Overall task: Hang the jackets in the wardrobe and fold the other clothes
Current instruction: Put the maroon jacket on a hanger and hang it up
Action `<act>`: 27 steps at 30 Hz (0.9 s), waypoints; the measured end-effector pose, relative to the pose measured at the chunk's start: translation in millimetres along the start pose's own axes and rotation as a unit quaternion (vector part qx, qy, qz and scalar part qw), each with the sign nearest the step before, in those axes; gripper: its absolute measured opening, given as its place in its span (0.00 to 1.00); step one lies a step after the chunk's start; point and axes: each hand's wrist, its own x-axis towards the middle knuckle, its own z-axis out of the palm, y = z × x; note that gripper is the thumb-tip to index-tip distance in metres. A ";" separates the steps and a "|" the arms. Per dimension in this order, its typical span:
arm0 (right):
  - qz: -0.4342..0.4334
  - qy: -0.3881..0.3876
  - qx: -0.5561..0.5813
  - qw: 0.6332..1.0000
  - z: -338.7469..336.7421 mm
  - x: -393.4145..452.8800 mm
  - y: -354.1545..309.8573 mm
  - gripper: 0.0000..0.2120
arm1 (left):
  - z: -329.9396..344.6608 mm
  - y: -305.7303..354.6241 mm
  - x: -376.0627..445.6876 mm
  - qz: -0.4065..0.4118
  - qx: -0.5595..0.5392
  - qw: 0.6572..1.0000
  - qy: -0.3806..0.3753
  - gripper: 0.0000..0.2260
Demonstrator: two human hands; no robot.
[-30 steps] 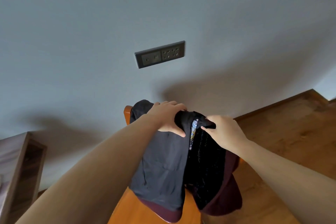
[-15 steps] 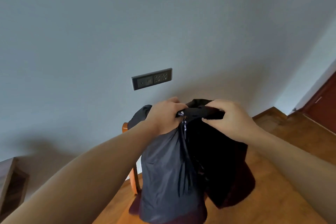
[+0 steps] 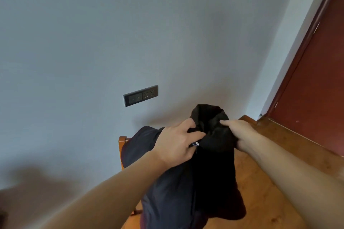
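**Both hands on the dark jacket, held up in front of the chair**

So here the person has a dark jacket (image 3: 186,188) held up in the air with both hands, right at its top edge. The left hand (image 3: 175,143) has its fingers curled into the bunched fabric near the collar area, thumb side toward the middle, and there's a tiny white-and-blue bit poking out just under the fingers (could be a label or a zip pull, too small to tell). The right hand (image 3: 236,132) grips the black bunched-up top part from the other side, fingers wrapped into the cloth, so the two hands sit close together with a lump of fabric between and above them.

The rest of the jacket hangs straight down below the hands. The left half looks greyish-navy and smooth, the right half reads as plain black. At the very bottom there's a hint of maroon cloth, hard to say if it's lining or a separate piece.

Behind the jacket, on the left, an orange wooden chair (image 3: 122,141) peeks out, and the hanging fabric covers most of it. It stands on a wooden floor (image 3: 260,182) against a pale grey wall (image 3: 130,33) with a dark socket panel (image 3: 140,95). A reddish-brown door (image 3: 320,80) is off to the right.
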 end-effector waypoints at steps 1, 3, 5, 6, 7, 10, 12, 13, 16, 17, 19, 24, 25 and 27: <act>-0.026 0.015 0.032 0.999 -5.2 0.1 -10.0 0.17 | 5.8 3.7 -6.1 0.022 0.009 1.000 -0.010 0.15; -0.070 0.027 0.079 0.994 -15.1 -4.7 -31.7 0.16 | 24.9 16.4 -22.4 0.031 0.014 0.998 -0.057 0.16; -0.114 -0.004 0.101 0.988 -23.3 -15.9 -48.0 0.10 | 42.0 31.6 -36.8 -0.041 -0.019 0.990 -0.131 0.24; -0.138 -0.020 0.108 0.984 -27.2 -23.3 -53.2 0.07 | 47.5 37.4 -41.4 -0.086 -0.041 0.982 -0.162 0.26; -0.162 -0.030 0.114 0.980 -30.8 -32.2 -57.7 0.06 | 51.0 40.8 -44.3 -0.122 -0.061 0.972 -0.190 0.27; -0.224 -0.016 0.143 0.964 -48.5 -58.3 -73.1 0.07 | 45.0 39.3 -41.2 -0.164 -0.118 0.963 -0.180 0.22; -0.242 0.000 0.177 0.954 -64.7 -74.9 -84.0 0.06 | 35.3 31.2 -25.7 -0.202 -0.123 0.970 -0.060 0.21; -0.245 0.002 0.192 0.950 -72.8 -83.0 -88.3 0.06 | 29.9 25.7 -13.7 -0.238 -0.128 0.963 0.008 0.22; -0.267 0.005 0.191 0.945 -91.2 -105.8 -93.9 0.11 | 8.1 16.9 33.9 -0.360 -0.262 0.895 -0.020 0.39; -0.277 0.006 0.181 0.944 -95.8 -112.6 -94.7 0.13 | 3.7 18.3 46.9 -0.367 -0.346 0.858 -0.097 0.41; -0.296 -0.021 0.164 0.941 -102.7 -124.6 -94.9 0.09 | 1.9 28.5 65.1 -0.326 -0.496 0.775 -0.215 0.29; -0.321 -0.016 0.100 0.942 -123.0 -128.7 -84.3 0.07 | 28.5 63.3 92.6 -0.290 -0.476 0.798 -0.229 0.10; -0.326 0.008 0.074 0.943 -129.5 -126.7 -82.0 0.09 | 32.0 66.3 98.1 -0.310 -0.458 0.815 -0.173 0.06; -0.352 0.058 0.005 0.934 -142.3 -124.4 -75.7 0.10 | 31.2 68.2 111.6 -0.353 -0.465 0.809 -0.070 0.03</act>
